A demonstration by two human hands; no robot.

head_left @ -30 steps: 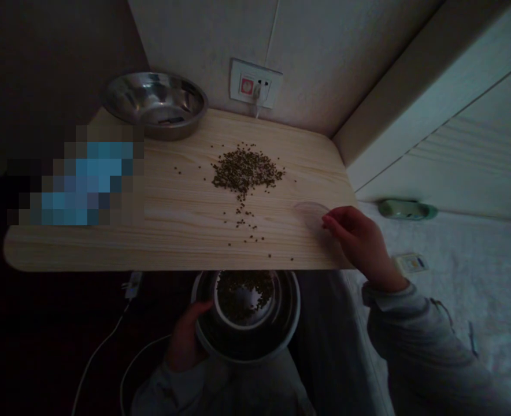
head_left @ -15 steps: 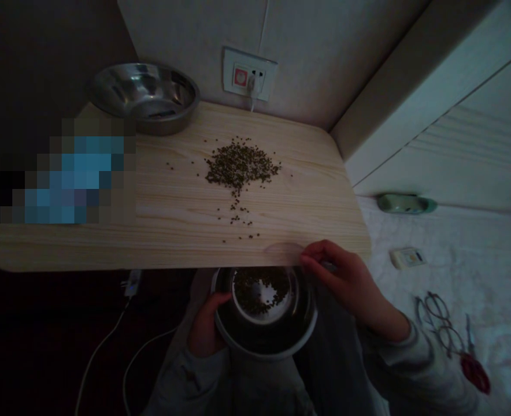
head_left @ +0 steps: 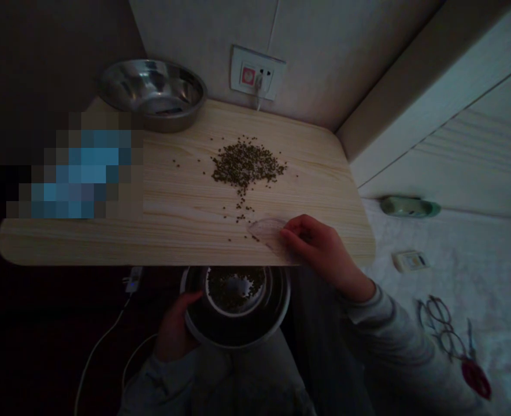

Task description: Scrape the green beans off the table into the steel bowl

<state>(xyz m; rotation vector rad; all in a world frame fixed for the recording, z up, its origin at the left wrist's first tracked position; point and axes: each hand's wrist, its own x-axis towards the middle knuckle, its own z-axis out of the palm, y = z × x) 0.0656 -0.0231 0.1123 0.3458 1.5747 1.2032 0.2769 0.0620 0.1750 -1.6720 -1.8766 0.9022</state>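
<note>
My left hand [head_left: 178,328] grips the left rim of a metal bowl [head_left: 238,335], held below the table's front edge. Small dark greenish beans [head_left: 227,294] lie on the bowl's bright round bottom. In the fingers of my right hand [head_left: 318,245] is a thin, clear, curved plastic piece [head_left: 267,226], low over the front of the wooden table [head_left: 164,237]; whether it touches the wood I cannot tell. Farther back, a heap of the same beans [head_left: 247,164] is spread on the table, with a thin trail of loose beans running toward the plastic piece.
A larger steel basin [head_left: 181,118] stands at the table's back left. A pixelated blue patch covers the left side. Behind is a wall socket [head_left: 258,72] with a plug. On the white bedding to the right lie a green case [head_left: 409,206], a small pale device [head_left: 410,261], glasses [head_left: 446,326] and a red-ended item [head_left: 476,378].
My right hand has moved up and left, bringing the clear plastic piece over the table near the stray beans. My left hand and the bowl have shifted left. The view has moved slightly.
</note>
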